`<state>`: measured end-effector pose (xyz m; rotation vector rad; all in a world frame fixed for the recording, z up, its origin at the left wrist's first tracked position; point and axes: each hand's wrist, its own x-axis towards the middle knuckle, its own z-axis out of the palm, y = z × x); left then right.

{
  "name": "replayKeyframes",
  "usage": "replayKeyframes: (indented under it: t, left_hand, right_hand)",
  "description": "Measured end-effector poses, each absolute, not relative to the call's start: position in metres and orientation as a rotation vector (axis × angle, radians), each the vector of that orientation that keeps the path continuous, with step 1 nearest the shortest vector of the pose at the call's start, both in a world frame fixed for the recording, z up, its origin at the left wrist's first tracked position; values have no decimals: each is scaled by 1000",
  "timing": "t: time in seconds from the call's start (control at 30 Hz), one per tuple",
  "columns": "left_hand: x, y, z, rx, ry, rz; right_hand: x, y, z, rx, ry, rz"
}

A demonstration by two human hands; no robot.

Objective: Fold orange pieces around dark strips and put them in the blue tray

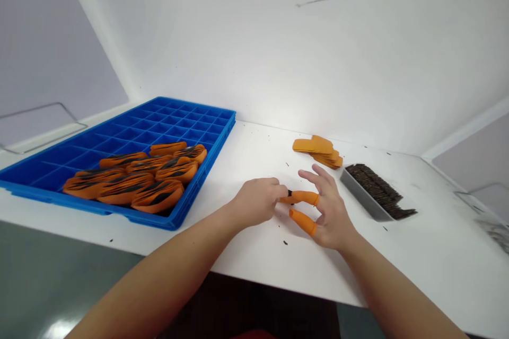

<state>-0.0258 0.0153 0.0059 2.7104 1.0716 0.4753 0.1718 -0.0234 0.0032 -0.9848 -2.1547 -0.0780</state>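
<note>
Orange finger cots (303,222) cover the thumb and index finger of my right hand (332,217), whose fingers are spread with thumb and index apart. My left hand (257,201) is closed in a pinch, right at the tip of that index finger. A small orange piece with a dark bit (290,194) shows between the two hands; its kind is mostly hidden by the fingers. Beyond my right hand lies a fanned stack of flat orange pieces (318,148). A grey metal tray (363,196) right of it holds a row of thin dark brown pieces (376,188).
On the left stands a blue compartment tray (222,140), with several orange bundles with dark inserts (157,196) in its near compartments. Dark crumbs (285,242) are scattered on the white table (254,254). White walls enclose the back and sides.
</note>
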Motion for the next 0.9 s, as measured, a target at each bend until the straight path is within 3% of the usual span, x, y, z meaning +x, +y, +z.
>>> replayKeyframes:
  t: [0.6,0.9]
  left_hand:
    - [-23,13,11,2604,1062,598]
    - [-19,14,12,2511,1226,552]
  right_hand:
    - [174,-36,21,-820,-1956,-134]
    - [321,-71,37,-1318,-1862,-625]
